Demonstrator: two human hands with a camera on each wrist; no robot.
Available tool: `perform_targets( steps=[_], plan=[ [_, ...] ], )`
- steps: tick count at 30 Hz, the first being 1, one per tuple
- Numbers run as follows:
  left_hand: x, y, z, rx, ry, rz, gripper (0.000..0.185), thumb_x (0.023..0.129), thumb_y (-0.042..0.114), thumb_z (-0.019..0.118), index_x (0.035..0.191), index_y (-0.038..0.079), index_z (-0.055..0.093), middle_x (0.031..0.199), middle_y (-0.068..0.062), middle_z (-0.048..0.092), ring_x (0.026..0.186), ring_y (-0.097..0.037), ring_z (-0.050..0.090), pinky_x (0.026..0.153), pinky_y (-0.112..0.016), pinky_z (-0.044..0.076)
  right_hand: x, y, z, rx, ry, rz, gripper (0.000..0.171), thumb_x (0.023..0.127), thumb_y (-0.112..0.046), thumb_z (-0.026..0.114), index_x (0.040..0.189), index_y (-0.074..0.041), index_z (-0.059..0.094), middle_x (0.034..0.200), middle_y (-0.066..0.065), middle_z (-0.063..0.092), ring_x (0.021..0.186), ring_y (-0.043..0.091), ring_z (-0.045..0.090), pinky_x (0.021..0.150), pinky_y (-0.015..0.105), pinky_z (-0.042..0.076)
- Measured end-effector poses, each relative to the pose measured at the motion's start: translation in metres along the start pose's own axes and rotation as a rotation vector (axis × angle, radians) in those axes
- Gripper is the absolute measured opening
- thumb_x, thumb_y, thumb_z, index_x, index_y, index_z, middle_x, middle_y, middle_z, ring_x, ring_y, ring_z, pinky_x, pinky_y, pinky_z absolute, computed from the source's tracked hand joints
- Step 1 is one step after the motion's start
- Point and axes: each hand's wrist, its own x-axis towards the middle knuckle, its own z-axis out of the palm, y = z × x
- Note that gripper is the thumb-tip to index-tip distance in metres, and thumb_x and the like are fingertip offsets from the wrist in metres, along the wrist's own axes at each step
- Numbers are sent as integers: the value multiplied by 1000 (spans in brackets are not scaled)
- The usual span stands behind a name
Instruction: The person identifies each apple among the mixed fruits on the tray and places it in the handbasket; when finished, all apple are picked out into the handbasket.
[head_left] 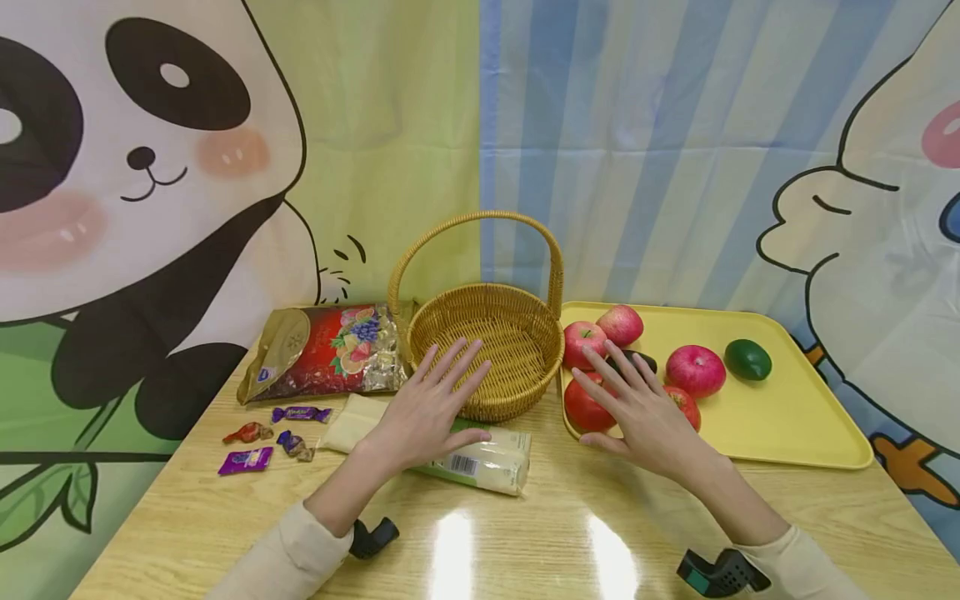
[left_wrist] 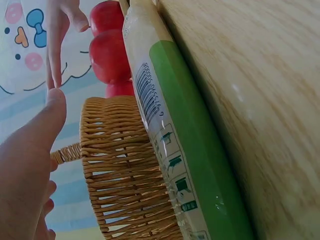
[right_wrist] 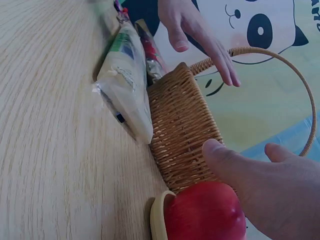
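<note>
My left hand [head_left: 431, 400] is open with its fingers spread. It hovers over a white and green packet [head_left: 487, 462] and the front rim of a woven basket [head_left: 510, 404] and holds nothing. In the left wrist view the palm [left_wrist: 30, 165] stays apart from the packet [left_wrist: 170, 125] and the basket [left_wrist: 125, 185]. My right hand [head_left: 633, 400] is also open, spread just above the red apples [head_left: 585, 407] at the left end of a yellow tray [head_left: 787, 417]. In the right wrist view its thumb [right_wrist: 260, 185] lies close over an apple [right_wrist: 205, 212]; whether it touches is unclear.
The basket has a tall handle [head_left: 480, 218]. More apples [head_left: 695, 369], a green fruit [head_left: 747, 359] and a dark one [head_left: 637, 360] lie on the tray. A bag of sweets [head_left: 330, 350] and several wrapped candies [head_left: 245, 460] lie left. A printed cloth hangs behind.
</note>
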Motion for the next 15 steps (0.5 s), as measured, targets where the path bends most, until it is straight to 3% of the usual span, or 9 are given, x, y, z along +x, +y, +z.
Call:
perform_targets(
  steps=[4, 7, 9, 11, 13, 15],
  plan=[
    [-4, -5, 3, -47, 51, -29, 85, 92, 69, 41, 155, 15, 23, 163, -10, 13, 151, -29, 15, 122, -50, 14, -1, 4, -2, 34, 5, 28, 88, 81, -56, 69, 152, -18, 33, 163, 9, 17, 151, 32, 6, 124, 45, 2],
    [-9, -15, 4, -153, 206, -106, 65, 97, 56, 44, 144, 10, 46, 153, -11, 41, 139, -31, 41, 115, -49, 34, -2, 8, -6, 102, 18, 68, 88, 80, -49, 74, 151, -15, 35, 162, 8, 19, 149, 33, 16, 123, 48, 12],
    [-12, -26, 4, -240, 354, -173, 46, 96, 38, 50, 127, 5, 62, 134, -13, 60, 122, -33, 58, 97, -43, 52, -3, 11, -9, 155, 25, 96, 88, 78, -43, 78, 150, -13, 37, 160, 10, 25, 145, 35, 26, 117, 53, 27],
    [-15, -37, 3, -314, 493, -264, 31, 89, 22, 55, 108, 3, 71, 114, -14, 71, 103, -33, 67, 74, -39, 59, -3, 13, -12, 212, 25, 125, 87, 76, -36, 81, 148, -10, 40, 156, 12, 32, 140, 38, 35, 108, 57, 38],
    [-18, -50, 2, -369, 580, -365, 24, 86, 13, 54, 96, 2, 73, 98, -14, 74, 84, -31, 70, 56, -35, 56, -4, 14, -15, 259, 12, 156, 86, 76, -32, 82, 147, -8, 41, 153, 15, 37, 135, 39, 41, 103, 57, 43],
    [-20, -62, 0, -427, 606, -482, 23, 88, 11, 51, 92, 4, 73, 89, -14, 74, 69, -29, 69, 48, -35, 50, -4, 15, -16, 307, -21, 199, 84, 78, -31, 81, 147, -8, 41, 152, 15, 38, 133, 39, 44, 101, 55, 46]
  ],
)
